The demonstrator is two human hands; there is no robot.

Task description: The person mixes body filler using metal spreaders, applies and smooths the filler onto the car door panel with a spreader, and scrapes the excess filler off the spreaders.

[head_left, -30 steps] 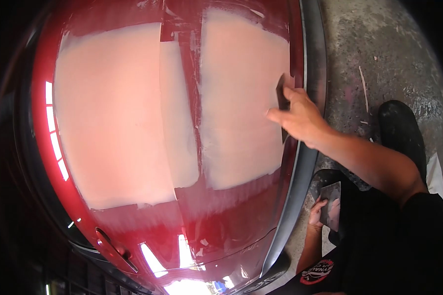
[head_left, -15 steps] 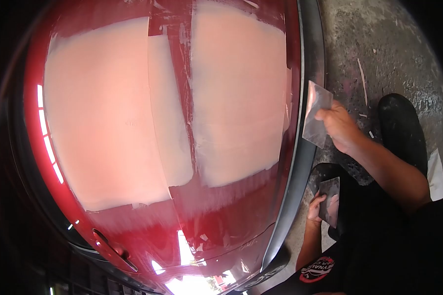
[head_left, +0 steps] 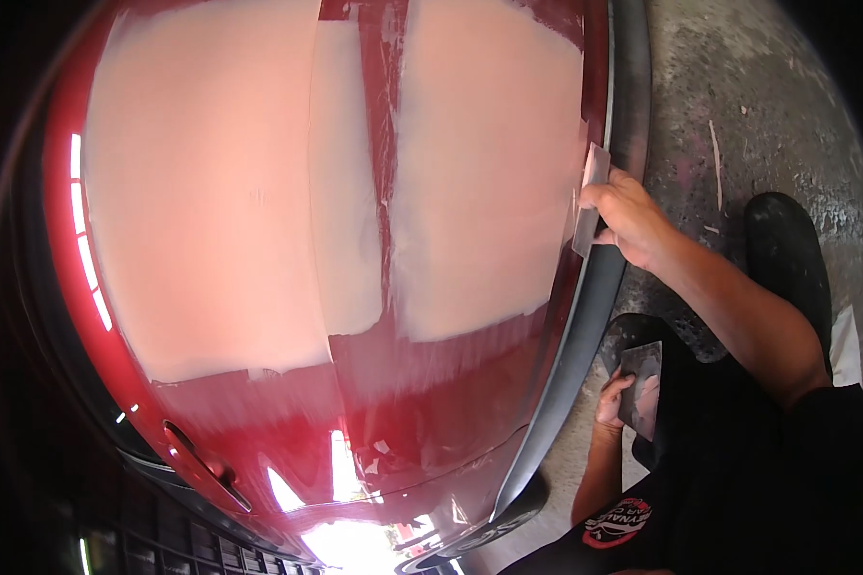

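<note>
R hand, fingers round 1 spreader, L hand, fingers round 1 plate w/ prob. filler, 2 pale patches

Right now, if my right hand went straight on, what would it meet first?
Your right hand, plate leading, would probably meet the nearer pale patch on the red panel; depth is unclear.

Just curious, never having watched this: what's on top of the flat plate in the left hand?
A pinkish smear lies on the plate, beside the left hand gripping its edge. What that hand covers, and the underside, can't be seen.
</note>
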